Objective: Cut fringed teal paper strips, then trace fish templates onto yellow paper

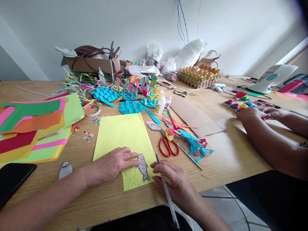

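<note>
A sheet of yellow paper [120,131] lies in front of me. Flat on it rests my left hand [114,163], fingers stretched out, the fingertips reaching a grey paper fish cutout [142,166]. A pencilled fish outline shows beside that cutout, partly under my hand. My right hand [172,179] is at the sheet's right edge, closed around a pen [167,192], whose tip points up and away from the paper. Red-handled scissors [166,147] lie beyond it, next to another fish cutout [154,126]. A third fish cutout [65,170] sits left of my left forearm, partly covered.
Coloured paper sheets [50,122] and a black phone [16,179] are at left. Glue bottles [160,106], blue woven paper pieces [131,107], paper scraps [194,144] and cardboard [192,115] lie ahead. At right, another person's hands [255,113] handle colourful pieces.
</note>
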### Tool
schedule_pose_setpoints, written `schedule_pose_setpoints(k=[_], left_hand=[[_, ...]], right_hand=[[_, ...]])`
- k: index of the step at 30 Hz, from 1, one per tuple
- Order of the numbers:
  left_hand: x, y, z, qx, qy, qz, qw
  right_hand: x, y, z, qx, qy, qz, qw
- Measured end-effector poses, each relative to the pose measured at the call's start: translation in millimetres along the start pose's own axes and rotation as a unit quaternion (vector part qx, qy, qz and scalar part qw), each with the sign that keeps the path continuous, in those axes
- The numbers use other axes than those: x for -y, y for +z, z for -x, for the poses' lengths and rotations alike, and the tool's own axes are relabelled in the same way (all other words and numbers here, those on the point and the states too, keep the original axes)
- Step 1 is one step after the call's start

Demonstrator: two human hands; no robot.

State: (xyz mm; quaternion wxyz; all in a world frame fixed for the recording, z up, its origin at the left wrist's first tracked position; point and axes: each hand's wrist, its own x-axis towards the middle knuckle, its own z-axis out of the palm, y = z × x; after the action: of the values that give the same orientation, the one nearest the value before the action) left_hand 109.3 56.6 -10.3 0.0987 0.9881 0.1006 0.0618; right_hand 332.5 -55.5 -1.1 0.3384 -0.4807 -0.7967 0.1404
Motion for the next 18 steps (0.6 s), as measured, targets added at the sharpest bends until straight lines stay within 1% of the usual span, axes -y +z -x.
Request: schedule_pose_setpoints(k=[3, 5, 9, 13, 18], left_hand=[[-2, -1.4, -1, 0.003, -0.001, -0.001, 1.000], [-2, -1.8, -1, 0.006, -0.002, -0.004, 1.000], [-2, -0.3, -1, 0.004, -0.001, -0.005, 1.000], [-1, 1.6, 0, 0.002, 0.002, 0.001, 1.000], [-2, -3.5, -1, 0.009, 0.000, 0.005, 1.000]], right_hand=[[1, 6, -2, 0.046, 0.001, -0.011, 0.999], [0, 6, -4, 0.063, 0.004, -0.026, 0.998], [-3, 8, -5, 0.075, 0.009, -0.053, 0.996], [-6, 13, -6, 0.083, 0.005, -0.057, 0.995], [-7, 18, -7, 0.085, 0.000, -0.052, 0.995]])
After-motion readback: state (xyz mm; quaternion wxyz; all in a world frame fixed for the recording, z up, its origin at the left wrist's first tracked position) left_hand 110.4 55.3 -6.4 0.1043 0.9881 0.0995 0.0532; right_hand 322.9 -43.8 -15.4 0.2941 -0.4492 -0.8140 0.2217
